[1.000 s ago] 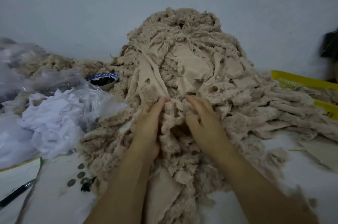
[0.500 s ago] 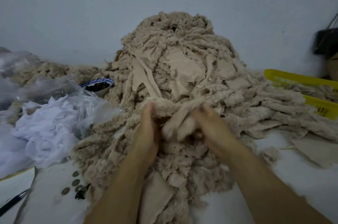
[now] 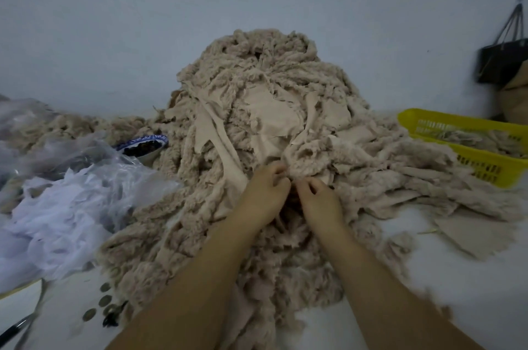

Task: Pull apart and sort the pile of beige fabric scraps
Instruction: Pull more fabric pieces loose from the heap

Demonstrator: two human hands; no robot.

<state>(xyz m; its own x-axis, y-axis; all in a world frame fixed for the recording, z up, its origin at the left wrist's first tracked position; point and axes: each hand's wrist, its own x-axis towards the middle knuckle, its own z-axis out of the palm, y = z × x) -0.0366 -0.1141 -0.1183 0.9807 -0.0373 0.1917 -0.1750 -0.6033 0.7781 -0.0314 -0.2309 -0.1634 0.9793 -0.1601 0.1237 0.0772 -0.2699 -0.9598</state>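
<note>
White table (image 3: 414, 278) against grey wall (image 3: 114, 35): left hand (image 3: 264, 192) and right hand (image 3: 320, 201) both pinch fleece in beige scrap pile (image 3: 257, 98), close together, likely to tear one clump free.

On your left, note a heap of clear plastic bags (image 3: 94, 161), with crumpled white material (image 3: 57, 215) on its near side. A blue-and-white rimmed bowl (image 3: 143, 145) holding dark contents sits at the heap's far right edge. Near left, several coins (image 3: 104, 301) lie on the white table (image 3: 471, 292), just beside a small dark object (image 3: 110, 319) too blurred to identify. A black pen (image 3: 14, 331) lies at the near-left corner, next to a white sheet (image 3: 17, 302). On your right, a yellow slotted plastic basket (image 3: 483, 168) stands toward the far side. At the far right, a black bag (image 3: 500, 62) hangs by its handles against the pale wall (image 3: 85, 35), above a brown item (image 3: 517, 104) cut off by the frame edge.
</note>
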